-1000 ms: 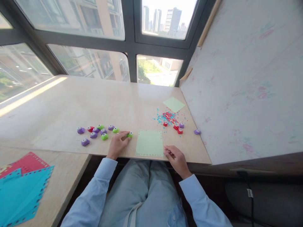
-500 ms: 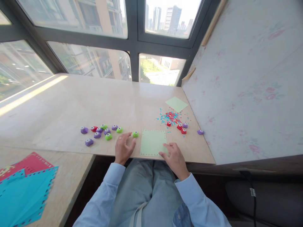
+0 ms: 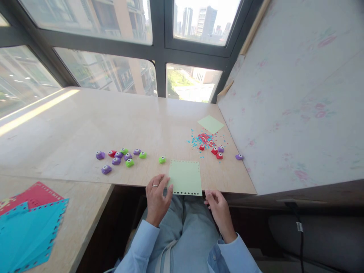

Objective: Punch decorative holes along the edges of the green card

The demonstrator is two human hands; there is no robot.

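A light green paper square [image 3: 185, 176] with punched holes along its borders lies at the table's near edge, its bottom strip hanging over. My left hand [image 3: 157, 197] pinches its lower left corner and wears a ring. My right hand [image 3: 218, 204] hovers just off the lower right corner with loosely curled fingers, holding nothing. A small green craft punch [image 3: 162, 159] stands alone just left of the paper's top corner.
Several purple, green and red punches [image 3: 121, 157] cluster at the left. Red punches [image 3: 216, 152], blue and red confetti [image 3: 203, 138], a second green sheet [image 3: 211, 124] and a purple punch [image 3: 239, 156] lie right. Blue and red sheets [image 3: 28, 223] rest lower left. A slanted panel [image 3: 284, 113] walls the right.
My left hand let go of the green punch and moved to the paper's corner. The paper slid toward me over the table edge. My right hand drew back off the sheet.
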